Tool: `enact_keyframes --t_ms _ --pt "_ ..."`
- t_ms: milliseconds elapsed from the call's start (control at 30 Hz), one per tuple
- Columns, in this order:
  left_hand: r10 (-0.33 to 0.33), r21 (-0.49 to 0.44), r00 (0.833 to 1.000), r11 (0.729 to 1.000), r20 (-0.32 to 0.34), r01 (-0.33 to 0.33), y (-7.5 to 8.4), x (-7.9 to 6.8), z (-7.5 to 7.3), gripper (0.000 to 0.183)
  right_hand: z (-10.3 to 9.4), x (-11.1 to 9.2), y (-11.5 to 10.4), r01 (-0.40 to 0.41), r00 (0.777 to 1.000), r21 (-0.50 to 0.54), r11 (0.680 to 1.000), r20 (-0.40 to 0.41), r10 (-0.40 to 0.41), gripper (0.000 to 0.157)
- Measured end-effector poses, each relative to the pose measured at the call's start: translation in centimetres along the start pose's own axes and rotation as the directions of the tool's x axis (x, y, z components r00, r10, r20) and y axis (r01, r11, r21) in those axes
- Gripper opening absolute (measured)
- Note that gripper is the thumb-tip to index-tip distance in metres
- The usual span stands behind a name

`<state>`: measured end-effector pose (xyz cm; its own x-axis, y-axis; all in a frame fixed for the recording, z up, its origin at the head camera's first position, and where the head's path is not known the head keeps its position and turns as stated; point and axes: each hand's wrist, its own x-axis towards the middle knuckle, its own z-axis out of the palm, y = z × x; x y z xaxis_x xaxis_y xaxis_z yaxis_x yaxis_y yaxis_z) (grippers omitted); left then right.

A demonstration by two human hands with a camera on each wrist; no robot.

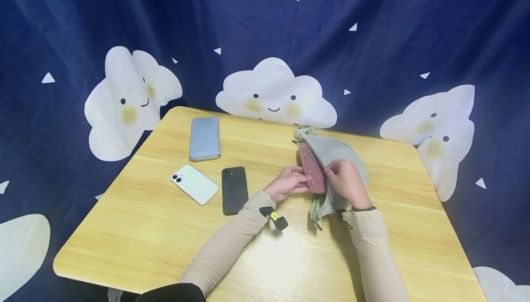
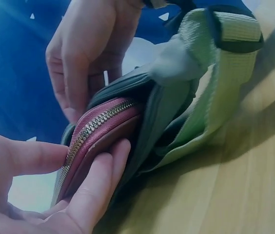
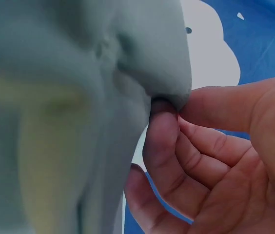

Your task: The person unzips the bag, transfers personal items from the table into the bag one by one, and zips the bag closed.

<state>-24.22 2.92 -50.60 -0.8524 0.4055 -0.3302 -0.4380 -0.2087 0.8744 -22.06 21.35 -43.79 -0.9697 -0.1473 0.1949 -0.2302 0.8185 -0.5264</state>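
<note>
Head view: pink, white-dotted, round-cornered zip wallet (image 1: 313,169), tilted and partly inside the mouth of a grey-green, soft-sided fabric bag (image 1: 343,151); depth inside hidden. Held at its exposed end by the left hand (image 1: 287,183) — only partly closed, thumb and fingers to either side of the brass-toothed zip (image 2: 96,125). Pinched between thumb and forefinger of the right hand (image 1: 348,183): a bit of the bag's edge, with the other fingers loosely bent.

Likeliest trouble: zip wallet catching on the bag's mouth, from any slackening of that pinched edge. Possible too: a slip from the left hand, given a hold on the outer end alone; or a twist of the whole bag, being limp and gripped at one spot. Pale-green webbing strap (image 2: 225,92) close by the bag's mouth — liable to snag.

Left of the bag, well apart: black, rectangular phone (image 1: 234,194) nearest, white phone (image 1: 195,185) beyond, pale-blue, rectangular wallet-like case (image 1: 204,137) farther back. Under the bag, light wood-grain table (image 1: 124,228); behind it, navy, cloud-printed curtain (image 1: 256,16).
</note>
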Motion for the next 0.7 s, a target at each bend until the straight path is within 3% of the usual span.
enact_keyframes --t_ms 467,700 --pt "0.017 0.064 1.0 0.998 -0.01 -0.016 -0.27 -0.04 0.13 0.045 0.29 0.12 0.12 0.015 1.0 0.031 0.999 0.016 -0.016 0.009" --pt "0.048 0.047 0.999 0.998 -0.011 -0.047 -0.32 -0.14 0.28 0.044 0.25 0.14 0.03 0.04 0.999 0.089 0.995 0.025 -0.043 0.009"
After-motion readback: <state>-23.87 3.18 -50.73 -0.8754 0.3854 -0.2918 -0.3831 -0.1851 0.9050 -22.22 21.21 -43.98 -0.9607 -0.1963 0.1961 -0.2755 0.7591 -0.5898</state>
